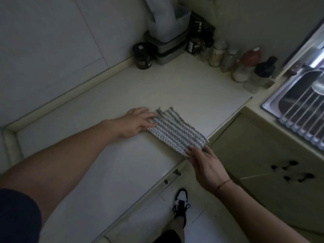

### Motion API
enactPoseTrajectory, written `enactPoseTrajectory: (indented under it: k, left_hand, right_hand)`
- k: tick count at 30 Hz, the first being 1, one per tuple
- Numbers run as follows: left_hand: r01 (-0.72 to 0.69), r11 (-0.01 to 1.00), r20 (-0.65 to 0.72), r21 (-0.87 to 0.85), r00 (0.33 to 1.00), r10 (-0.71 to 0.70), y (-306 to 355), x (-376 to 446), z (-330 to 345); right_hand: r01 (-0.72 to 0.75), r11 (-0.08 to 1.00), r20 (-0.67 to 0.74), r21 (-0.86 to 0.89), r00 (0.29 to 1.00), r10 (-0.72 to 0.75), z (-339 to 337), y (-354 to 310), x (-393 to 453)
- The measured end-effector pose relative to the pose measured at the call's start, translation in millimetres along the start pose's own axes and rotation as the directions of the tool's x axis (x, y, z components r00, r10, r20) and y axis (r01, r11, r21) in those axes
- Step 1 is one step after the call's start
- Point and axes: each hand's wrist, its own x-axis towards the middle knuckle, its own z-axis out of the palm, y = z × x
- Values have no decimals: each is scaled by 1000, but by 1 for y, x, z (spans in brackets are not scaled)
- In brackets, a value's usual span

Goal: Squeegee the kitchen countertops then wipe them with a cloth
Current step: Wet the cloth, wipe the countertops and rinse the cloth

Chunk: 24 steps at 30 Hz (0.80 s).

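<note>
I am holding a folded striped cloth (177,131) flat on the countertop (201,88), its long axis running diagonally between my hands; my left hand (135,122) is pinching the far end; my right hand (204,163) is gripping the near end at the counter's edge.
</note>
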Motion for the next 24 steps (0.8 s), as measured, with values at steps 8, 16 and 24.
enactPoseTrajectory:
  k: [8,16,24]
  left_hand:
    - [53,994,-106,-93,992,-63,7,-97,19]
    - [265,963,-74,-47,961,-268,4,-171,30]
    - [226,970,-37,-86,973,-230,-20,-223,40]
  right_hand:
    - [-53,996,121,67,992,45,40,-74,-43]
    - [-121,977,68,174,991,111,71,-134,-62]
    - [-183,945,19,271,983,185,105,-203,-87]
